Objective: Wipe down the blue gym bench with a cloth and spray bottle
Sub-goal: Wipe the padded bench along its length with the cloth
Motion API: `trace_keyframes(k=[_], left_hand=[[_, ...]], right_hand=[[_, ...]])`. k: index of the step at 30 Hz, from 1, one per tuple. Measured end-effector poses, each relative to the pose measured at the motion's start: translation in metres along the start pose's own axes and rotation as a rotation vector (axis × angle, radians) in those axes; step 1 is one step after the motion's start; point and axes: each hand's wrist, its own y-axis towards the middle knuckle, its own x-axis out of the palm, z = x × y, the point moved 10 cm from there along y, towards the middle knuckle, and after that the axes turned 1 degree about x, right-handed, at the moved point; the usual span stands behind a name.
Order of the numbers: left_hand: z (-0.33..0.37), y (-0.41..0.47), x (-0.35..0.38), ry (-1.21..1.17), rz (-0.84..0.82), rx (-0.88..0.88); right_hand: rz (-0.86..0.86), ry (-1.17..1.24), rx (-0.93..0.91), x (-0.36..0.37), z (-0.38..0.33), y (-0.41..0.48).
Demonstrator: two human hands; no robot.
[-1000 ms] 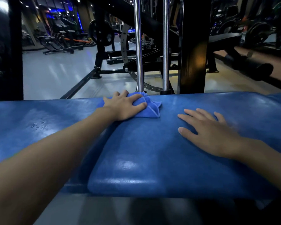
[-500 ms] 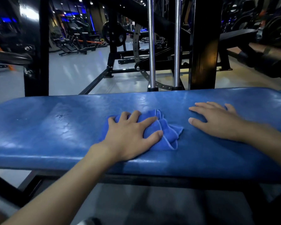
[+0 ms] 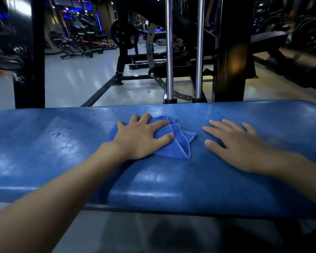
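The blue gym bench [image 3: 62, 152] runs across the whole view, its padding glossy, with a few wet droplets left of centre. On its middle lies a crumpled blue cloth [image 3: 179, 145]. My left hand [image 3: 142, 137] presses on the cloth with fingers spread over it, and part of the cloth bunches up between thumb and forefinger. My right hand [image 3: 233, 143] rests flat on the bare padding just right of the cloth, without touching it. No spray bottle is in view.
Right behind the bench stand two chrome guide rods [image 3: 169, 52], a thick black upright [image 3: 230, 52] and another black post [image 3: 29, 52] at far left. Beyond them are grey gym floor [image 3: 77, 77] and more machines. The bench's near edge is close to me.
My left hand slid the cloth from the far edge toward me, then back out to the middle of the pad. My right hand stayed flat on the bench.
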Motion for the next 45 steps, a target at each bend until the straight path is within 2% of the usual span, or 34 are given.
trace_keyframes(k=[6,10,15,24,28,31,41,45], left_hand=[[-0.035,0.099,0.002,0.005,-0.036,-0.086],[-0.036,0.115,0.002,0.012,-0.034,-0.095],[-0.02,0.068,0.002,0.004,0.006,-0.037],[0.023,-0.088,-0.009,0.106,0.098,0.083],[0.022,-0.106,-0.013,0.076,0.106,0.072],[0.017,-0.085,-0.013,0.042,0.086,0.042],[-0.04,0.075,0.002,0.002,-0.032,-0.055],[-0.046,0.106,0.002,0.007,-0.06,-0.097]], right_hand=[[-0.001,0.003,0.006,-0.006,-0.003,-0.001],[0.013,0.031,0.009,-0.006,0.0,0.0],[0.008,0.038,0.026,-0.004,0.002,0.001],[0.002,-0.045,0.062,-0.009,-0.003,-0.002],[0.04,0.08,0.017,-0.008,-0.022,-0.008],[-0.01,0.061,-0.013,0.003,-0.03,-0.009],[-0.005,0.022,-0.006,0.001,-0.029,-0.01],[-0.002,0.045,-0.001,0.0,-0.029,-0.008]])
